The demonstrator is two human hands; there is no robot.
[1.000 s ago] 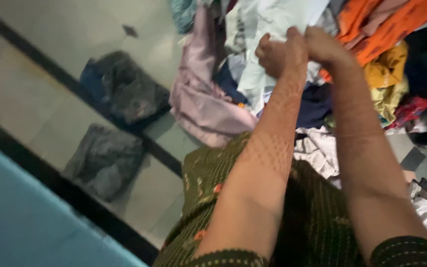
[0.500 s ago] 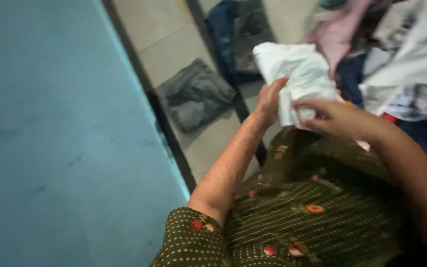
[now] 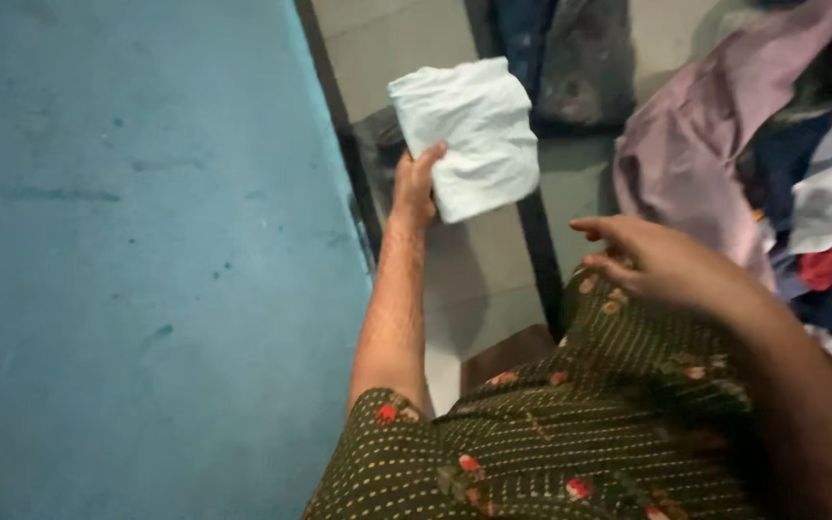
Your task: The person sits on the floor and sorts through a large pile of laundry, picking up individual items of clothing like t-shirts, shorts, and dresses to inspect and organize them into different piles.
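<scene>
A folded white cloth (image 3: 467, 137) is gripped by the left hand (image 3: 414, 185) at the cloth's lower left edge, with the thumb laid across its front face. The cloth is held in the air toward twelve o'clock, just past the right edge of the blue tabletop (image 3: 127, 260), which fills the whole nine o'clock side of the view. The cloth is seen above a pale tiled floor (image 3: 493, 270) crossed by dark bars.

The right hand (image 3: 642, 258) is held free at about three o'clock of the left forearm, palm turned down, fingers loosely spread and slightly curled; nothing is held in it. It is kept well apart from the white cloth and hovers over the lap, which is covered by a dark olive dotted garment with small red flowers (image 3: 570, 433) at six o'clock.

A heap of mixed clothes (image 3: 820, 221) is piled at two to three o'clock, near the right hand; a pale pink garment (image 3: 686, 135) is draped on its near side, with dark blue, grey and red pieces behind it. A dark crumpled garment (image 3: 580, 63) is seen lying on the floor at one o'clock, just behind the white cloth and partly hidden by it. Another dark piece (image 3: 382, 144) lies under the left hand, mostly covered.
</scene>
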